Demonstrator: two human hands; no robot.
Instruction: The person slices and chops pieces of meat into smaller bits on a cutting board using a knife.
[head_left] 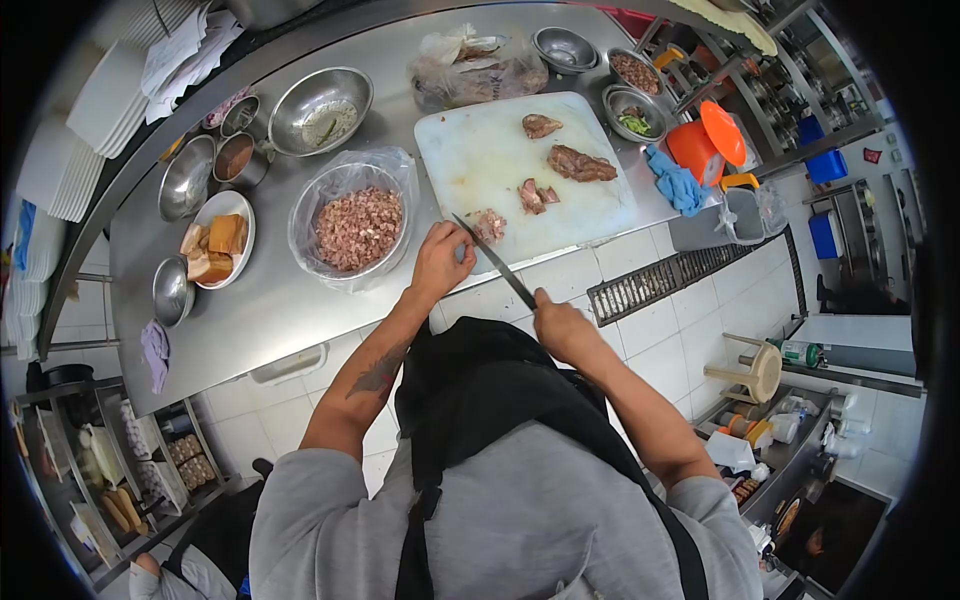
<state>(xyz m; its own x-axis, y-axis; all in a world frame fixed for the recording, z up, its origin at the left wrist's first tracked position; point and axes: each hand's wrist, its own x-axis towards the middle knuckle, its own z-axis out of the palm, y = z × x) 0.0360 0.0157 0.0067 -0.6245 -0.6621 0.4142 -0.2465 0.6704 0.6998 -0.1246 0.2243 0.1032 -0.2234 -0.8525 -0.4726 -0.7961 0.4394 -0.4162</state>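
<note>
My right hand (566,326) is wrapped round the handle of a long kitchen knife (499,264). The blade points up and left over the front edge of a white cutting board (465,160), its tip close to my left hand (442,260). The fingers of that hand are curled in at the board's front left corner; whatever they may hold is hidden. Beside the blade lies a small heap of chopped meat (489,226). Farther back on the board are cut meat pieces (535,197), a larger cooked meat piece (582,164) and a smaller chunk (541,125).
Left of the board stands a bag-lined bowl (297,215) of diced meat. Metal bowls (322,80) and a plate (247,240) with pork blocks are farther left. A plastic bag (480,80) lies behind the board. Blue gloves (677,182) and an orange container (693,152) sit right.
</note>
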